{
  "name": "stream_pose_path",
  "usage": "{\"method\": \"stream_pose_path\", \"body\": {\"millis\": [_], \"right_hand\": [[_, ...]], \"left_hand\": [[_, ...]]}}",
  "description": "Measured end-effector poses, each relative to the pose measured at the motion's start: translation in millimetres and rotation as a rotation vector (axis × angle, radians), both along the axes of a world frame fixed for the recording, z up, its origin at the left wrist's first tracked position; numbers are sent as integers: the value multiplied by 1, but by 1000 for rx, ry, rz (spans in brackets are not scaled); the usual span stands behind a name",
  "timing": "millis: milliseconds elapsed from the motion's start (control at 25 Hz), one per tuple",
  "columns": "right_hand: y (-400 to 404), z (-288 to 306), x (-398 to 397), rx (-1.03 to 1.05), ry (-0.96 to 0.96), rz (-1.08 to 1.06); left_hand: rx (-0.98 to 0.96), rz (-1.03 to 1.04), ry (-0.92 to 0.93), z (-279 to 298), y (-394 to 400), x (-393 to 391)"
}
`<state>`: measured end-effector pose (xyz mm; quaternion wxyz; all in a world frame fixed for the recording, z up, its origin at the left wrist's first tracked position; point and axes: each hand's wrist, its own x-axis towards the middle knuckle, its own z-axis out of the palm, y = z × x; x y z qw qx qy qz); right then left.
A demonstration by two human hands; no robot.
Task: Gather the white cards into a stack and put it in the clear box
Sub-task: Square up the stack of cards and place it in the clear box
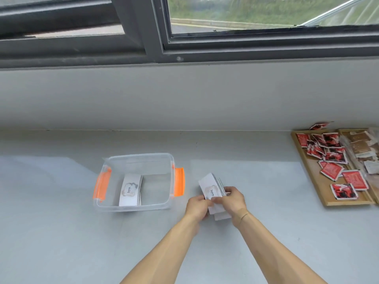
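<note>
Both hands pinch white cards (212, 188) – left hand (197, 208), right hand (233, 199) – just right of clear box (141, 158) holding another stack (131, 190)

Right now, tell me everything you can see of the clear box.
The clear box is a see-through plastic tub with rounded corners and no lid on it. An orange latch handle hangs on each short side. It sits flat on the pale grey counter, left of both hands, which do not touch it. Inside, a stack of white cards printed "love." lies on the floor toward the left, leaving the right part bare.
</note>
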<state>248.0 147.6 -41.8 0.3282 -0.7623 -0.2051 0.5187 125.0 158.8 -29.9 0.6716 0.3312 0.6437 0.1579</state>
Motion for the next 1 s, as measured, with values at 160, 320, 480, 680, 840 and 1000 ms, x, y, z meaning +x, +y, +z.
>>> {"method": "stream_pose_path", "body": {"millis": [160,320,480,680,840,1000], "right_hand": [[-50,11,-17,24,-88,124],[-102,22,-38,32,-199,334],[-135,27,-71,88,-324,513],[-155,29,-125,202,-496,703],[-156,27,-160,302,-667,874],[-151,23,-191,376,-707,875]], "left_hand": [[-65,-88,-61,1,-44,-28],[28,-156,14,3,-83,-73],[128,-252,139,-3,-109,-127],[408,-470,230,-7,-131,-186],[605,-559,295,-7,-135,-219],[831,-692,392,-9,-128,-245]]}}
